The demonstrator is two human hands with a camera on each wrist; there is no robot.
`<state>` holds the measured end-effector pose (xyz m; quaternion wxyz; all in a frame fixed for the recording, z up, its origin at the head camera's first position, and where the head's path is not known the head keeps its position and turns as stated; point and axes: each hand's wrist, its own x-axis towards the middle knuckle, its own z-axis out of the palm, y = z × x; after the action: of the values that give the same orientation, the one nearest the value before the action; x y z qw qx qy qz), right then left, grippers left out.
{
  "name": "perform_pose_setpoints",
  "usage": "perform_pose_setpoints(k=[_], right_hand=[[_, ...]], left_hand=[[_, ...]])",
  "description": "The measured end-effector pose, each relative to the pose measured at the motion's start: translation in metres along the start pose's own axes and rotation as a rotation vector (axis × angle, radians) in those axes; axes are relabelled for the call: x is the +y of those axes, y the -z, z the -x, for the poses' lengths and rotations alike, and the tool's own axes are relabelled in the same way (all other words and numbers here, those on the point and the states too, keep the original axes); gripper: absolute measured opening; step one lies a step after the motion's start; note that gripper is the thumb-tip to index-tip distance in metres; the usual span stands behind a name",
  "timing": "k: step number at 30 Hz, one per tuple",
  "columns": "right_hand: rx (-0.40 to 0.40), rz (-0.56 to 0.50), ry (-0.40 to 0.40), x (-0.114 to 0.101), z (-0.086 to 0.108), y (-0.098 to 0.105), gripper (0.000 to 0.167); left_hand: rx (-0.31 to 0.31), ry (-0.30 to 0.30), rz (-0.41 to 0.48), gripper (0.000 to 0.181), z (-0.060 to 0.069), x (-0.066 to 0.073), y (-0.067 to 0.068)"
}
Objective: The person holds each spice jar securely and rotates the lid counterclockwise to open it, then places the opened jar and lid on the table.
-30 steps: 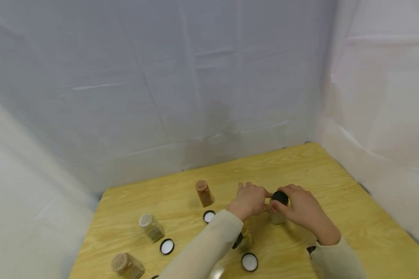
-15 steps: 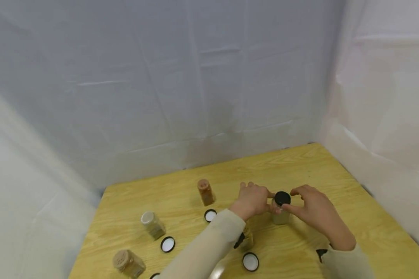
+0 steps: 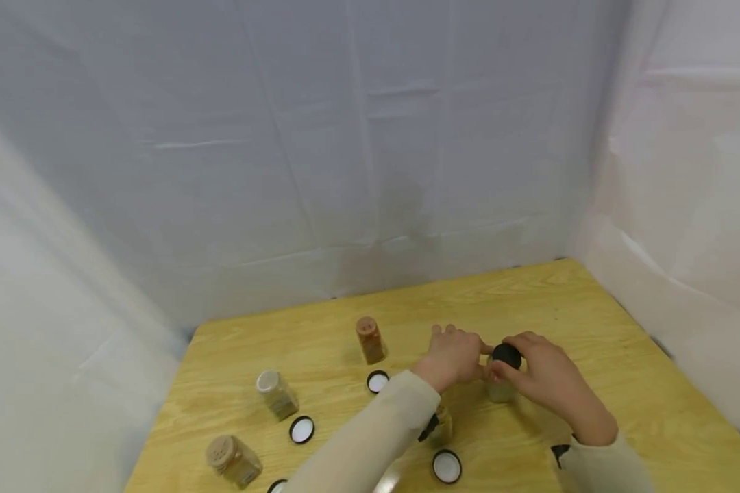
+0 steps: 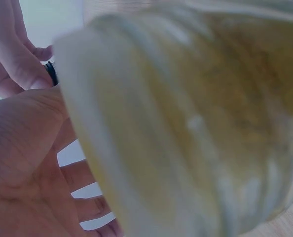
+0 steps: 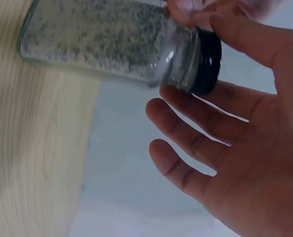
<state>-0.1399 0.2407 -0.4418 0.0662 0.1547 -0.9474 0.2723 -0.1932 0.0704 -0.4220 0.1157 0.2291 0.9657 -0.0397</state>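
A glass spice jar (image 5: 97, 39) with pale, dark-flecked contents stands upright on the table, its black screw lid (image 3: 507, 355) on top. My left hand (image 3: 455, 357) holds the jar below the lid between thumb and index finger, its other fingers extended away. From the other side, my right hand (image 3: 549, 380) pinches the lid with thumb and index finger; in the right wrist view its remaining fingers spread beside the jar neck. An uncapped jar of yellow-brown spice (image 4: 225, 118) looms blurred in the left wrist view, close to the left wrist.
An orange-brown spice jar (image 3: 371, 340) stands toward the back. At left are a jar with a whitish top (image 3: 277, 396) and a tan jar (image 3: 234, 461). Black lids, including a left lid (image 3: 302, 430) and a front lid (image 3: 447, 467), lie white side up on the wooden table (image 3: 530, 294).
Half a second ago my right fingers were spread off the lid; now they close on it again. My left hand keeps its hold on the jar. The head view has shifted slightly.
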Motion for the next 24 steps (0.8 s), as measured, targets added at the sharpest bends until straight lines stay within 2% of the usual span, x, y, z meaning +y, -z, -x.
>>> perform_pose_setpoints(k=[3, 8, 11, 19, 24], right_hand=[[0.001, 0.019, -0.013, 0.000, -0.001, -0.001, 0.051], [0.004, 0.054, -0.059, 0.005, 0.001, 0.005, 0.067], [0.013, 0.042, -0.071, 0.008, 0.004, 0.009, 0.068], [0.019, -0.006, -0.002, 0.008, 0.007, 0.014, 0.044], [0.017, -0.030, 0.012, 0.004, 0.006, 0.010, 0.038]], left_hand=[[-0.002, 0.005, 0.000, 0.050, 0.000, 0.001, 0.000], [-0.003, 0.008, -0.007, 0.052, 0.000, 0.001, 0.002], [-0.002, 0.008, -0.014, 0.055, -0.001, 0.001, 0.003], [-0.001, -0.005, -0.025, 0.061, 0.000, 0.001, 0.004], [0.002, -0.002, -0.016, 0.059, 0.001, 0.000, 0.004]])
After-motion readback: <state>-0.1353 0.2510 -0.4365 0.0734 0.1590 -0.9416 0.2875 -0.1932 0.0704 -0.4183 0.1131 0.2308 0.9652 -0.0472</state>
